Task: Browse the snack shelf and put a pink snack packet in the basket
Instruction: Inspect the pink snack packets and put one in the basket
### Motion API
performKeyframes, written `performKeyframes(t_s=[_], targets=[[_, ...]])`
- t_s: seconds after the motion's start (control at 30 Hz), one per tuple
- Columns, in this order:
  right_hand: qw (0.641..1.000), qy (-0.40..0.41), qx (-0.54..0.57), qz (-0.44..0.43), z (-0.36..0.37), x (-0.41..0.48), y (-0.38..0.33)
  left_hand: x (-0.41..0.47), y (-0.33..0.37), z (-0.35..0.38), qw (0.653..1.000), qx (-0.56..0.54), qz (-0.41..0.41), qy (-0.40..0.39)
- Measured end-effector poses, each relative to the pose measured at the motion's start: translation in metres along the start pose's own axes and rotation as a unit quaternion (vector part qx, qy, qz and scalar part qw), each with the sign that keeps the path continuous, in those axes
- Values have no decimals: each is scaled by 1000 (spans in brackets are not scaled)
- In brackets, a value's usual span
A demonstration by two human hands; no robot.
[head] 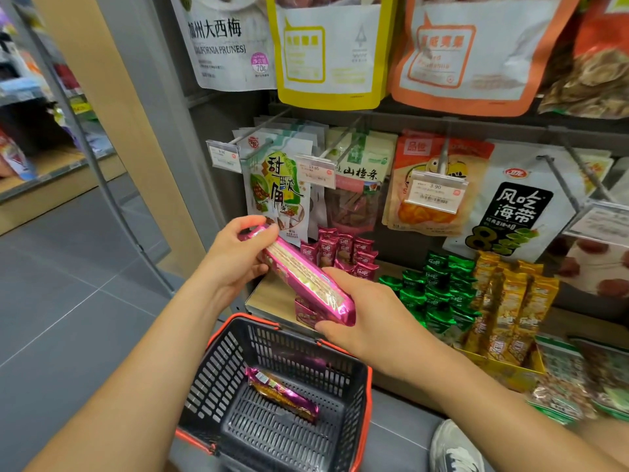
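Both hands hold the pink snack packet [304, 281] over the basket [218, 366]: left hand [231, 257] pinches its top end, right hand [360, 315] grips the bottom. It looks light, stiff and glossy-slick, so end grips seem best.

Basket [350, 413] near rim, shoe [454, 447] cut off by bottom edge

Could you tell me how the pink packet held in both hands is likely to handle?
The pink packet lies straight between the left hand and right hand, so it is probably stiff. Its glossy surface may be slippery. The layered wafers seen through it look brittle, so squeezing might crack them.
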State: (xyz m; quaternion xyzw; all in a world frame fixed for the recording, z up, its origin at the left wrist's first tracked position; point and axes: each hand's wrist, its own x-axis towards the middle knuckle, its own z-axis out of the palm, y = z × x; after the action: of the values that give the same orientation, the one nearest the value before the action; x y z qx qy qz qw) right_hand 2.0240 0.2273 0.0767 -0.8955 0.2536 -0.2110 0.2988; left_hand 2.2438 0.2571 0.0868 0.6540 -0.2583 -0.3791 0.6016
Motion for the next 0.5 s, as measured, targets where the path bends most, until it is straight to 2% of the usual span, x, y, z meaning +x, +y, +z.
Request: performKeyframes(t_s=[0.23,0.4,0.5], targets=[[982,147,-116,32,-8,-1,-2,7,-1,-4,991,-123,-25,42],[988,154,-19,-3,-3,-4,-6,11,-4,-10,978,-185,-50,76],[981,191,-14,-18,-3,-5,-7,11,-5,-11,974,-206,-65,75]])
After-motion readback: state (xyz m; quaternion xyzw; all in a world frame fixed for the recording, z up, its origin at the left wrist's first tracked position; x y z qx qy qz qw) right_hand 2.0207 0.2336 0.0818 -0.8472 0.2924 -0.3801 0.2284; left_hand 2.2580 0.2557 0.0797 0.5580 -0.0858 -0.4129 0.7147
